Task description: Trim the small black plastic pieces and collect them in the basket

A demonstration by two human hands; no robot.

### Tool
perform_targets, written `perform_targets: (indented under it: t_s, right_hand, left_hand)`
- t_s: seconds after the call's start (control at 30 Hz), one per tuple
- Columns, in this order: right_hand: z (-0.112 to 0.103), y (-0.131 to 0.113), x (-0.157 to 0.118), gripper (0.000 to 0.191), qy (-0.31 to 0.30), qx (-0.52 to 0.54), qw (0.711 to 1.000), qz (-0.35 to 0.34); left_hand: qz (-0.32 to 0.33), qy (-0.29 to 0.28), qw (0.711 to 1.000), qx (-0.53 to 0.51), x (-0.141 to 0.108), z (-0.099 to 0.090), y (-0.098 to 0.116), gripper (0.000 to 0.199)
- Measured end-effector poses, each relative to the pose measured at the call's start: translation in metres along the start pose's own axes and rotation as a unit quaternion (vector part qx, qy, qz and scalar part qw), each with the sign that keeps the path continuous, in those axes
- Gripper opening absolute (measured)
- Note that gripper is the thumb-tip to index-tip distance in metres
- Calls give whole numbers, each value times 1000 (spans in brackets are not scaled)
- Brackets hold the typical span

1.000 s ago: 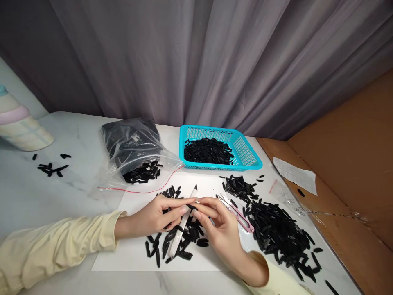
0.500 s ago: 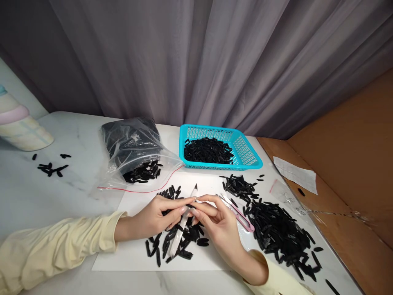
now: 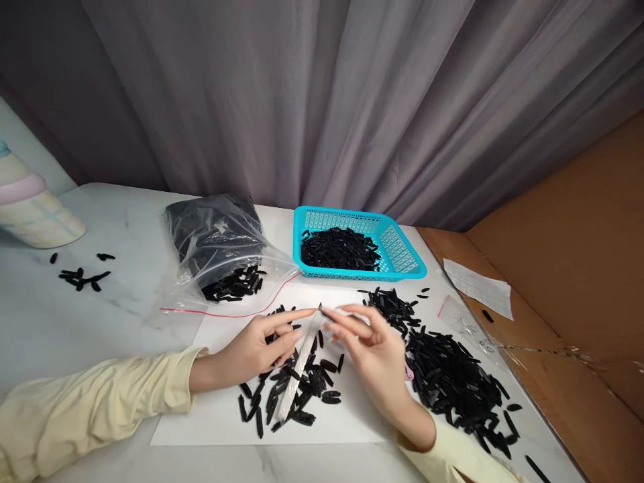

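Over a loose pile of small black slivers (image 3: 314,379), my two hands come close together. My left hand (image 3: 274,342) has its index finger stretched toward the dark tip of a white, pencil-like stick (image 3: 294,386), thumb apart from it. Opposite, my right hand (image 3: 369,342) is slightly blurred, its fingers spread near the same tip. No sliver shows clearly in either hand. The stick lies slanted across the slivers on a white sheet (image 3: 201,422). Part of a pink-handled tool (image 3: 409,371) shows behind my right hand, which hides the remainder.
A blue basket (image 3: 359,274) with black slivers stands at the back. Left of it lies a clear zip bag (image 3: 221,231) of black pieces. A larger sliver heap (image 3: 457,382) is at right, near a small clear bag (image 3: 467,325) and a paper slip (image 3: 477,288).
My fingers have parted from their pinch on a dark sliver. Both hands have shifted slightly, my right one to the right, and now cover most of the pink-handled tool.
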State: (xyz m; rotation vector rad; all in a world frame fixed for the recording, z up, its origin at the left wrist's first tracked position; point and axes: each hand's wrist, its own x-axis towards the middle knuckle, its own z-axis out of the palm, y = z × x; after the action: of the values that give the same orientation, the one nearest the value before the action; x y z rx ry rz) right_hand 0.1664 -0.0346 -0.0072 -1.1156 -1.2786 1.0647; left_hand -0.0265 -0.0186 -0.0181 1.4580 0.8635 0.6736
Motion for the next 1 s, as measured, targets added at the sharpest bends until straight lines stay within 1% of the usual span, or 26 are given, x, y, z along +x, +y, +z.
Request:
perform_targets:
  t_s: [0.07, 0.13, 0.2, 0.27, 0.33, 0.37, 0.43, 0.5, 0.57, 0.67, 0.73, 0.8, 0.83, 0.9, 1.0]
  right_hand:
    - [-10, -11, 28, 18, 56, -62, 994, -75]
    - [-20, -23, 59, 18, 94, -130, 977, -138]
    - [-25, -33, 83, 22, 77, -243, 949, -188]
    - [-24, -40, 89, 24, 14, -340, 915, -216]
    - [-15, -42, 76, 19, -62, -378, 893, -236]
    - [-8, -43, 64, 18, -104, -376, 889, -238]
    - [6, -42, 38, 15, -177, -353, 891, -222]
    - [19, -39, 16, 13, -228, -321, 891, -228]
    - [30, -34, 4, 13, -243, -300, 892, -236]
    - [41, -22, 1, 8, -227, -300, 901, -214]
    - [47, -15, 3, 20, -214, -306, 910, -180]
    - [50, -11, 5, 29, -210, -307, 916, -150]
    - [51, -11, 5, 29, -214, -306, 917, -140]
    - [52, -13, 7, 23, -230, -300, 917, -124]
    - [48, -21, 11, 13, -260, -268, 924, -89]
  left_hand:
    - [-32, 14, 998, -53, 1, -1, 2, 51]
    - [-39, 18, 994, -97, 3, -2, 4, 50]
    - [-38, 22, 992, -121, 4, -2, 6, 47]
    - [-38, 31, 990, -130, 6, -3, 8, 45]
    - [-45, 36, 988, -140, 7, -4, 8, 43]
    - [-50, 36, 987, -146, 7, -4, 8, 42]
    - [-62, 37, 985, -159, 7, -5, 7, 41]
    - [-64, 39, 985, -155, 7, -5, 6, 39]
    - [-45, 44, 989, -130, 8, -6, 5, 36]
    - [6, 48, 995, -84, 8, -7, 5, 33]
    - [27, 51, 997, -60, 9, -8, 6, 34]
    - [34, 56, 997, -45, 9, -8, 7, 35]
    - [32, 58, 997, -43, 9, -7, 7, 36]
    - [13, 55, 997, -57, 9, -6, 6, 40]
    - [-45, 11, 992, -119, 9, -4, 3, 46]
